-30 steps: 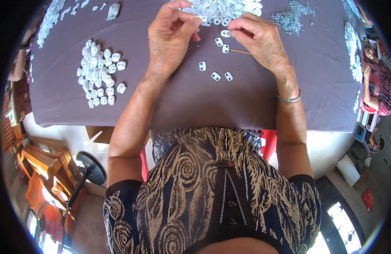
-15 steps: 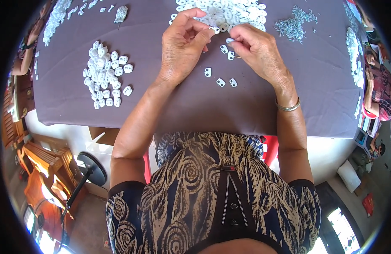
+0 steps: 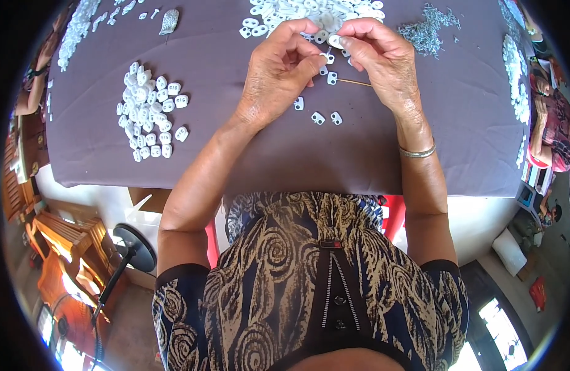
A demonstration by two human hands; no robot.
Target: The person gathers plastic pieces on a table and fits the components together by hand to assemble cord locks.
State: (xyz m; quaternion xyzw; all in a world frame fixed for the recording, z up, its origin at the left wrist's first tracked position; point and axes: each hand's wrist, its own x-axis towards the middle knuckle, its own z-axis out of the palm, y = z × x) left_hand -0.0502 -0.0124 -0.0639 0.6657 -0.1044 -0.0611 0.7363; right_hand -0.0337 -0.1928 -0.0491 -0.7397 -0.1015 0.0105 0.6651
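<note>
Above the brown cloth, bringing left hand and right hand closer than a moment ago. Pinching a white oval cap in the right and gripping a white holed piece just beside it in the left, seemingly lining both up.

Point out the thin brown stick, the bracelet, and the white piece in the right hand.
Thin brown stick [image 3: 354,82]: head view, middle of visible shaft.
Bracelet [image 3: 418,154]: head view, lower part of band.
White piece [image 3: 335,42]: head view, exposed face.
</note>
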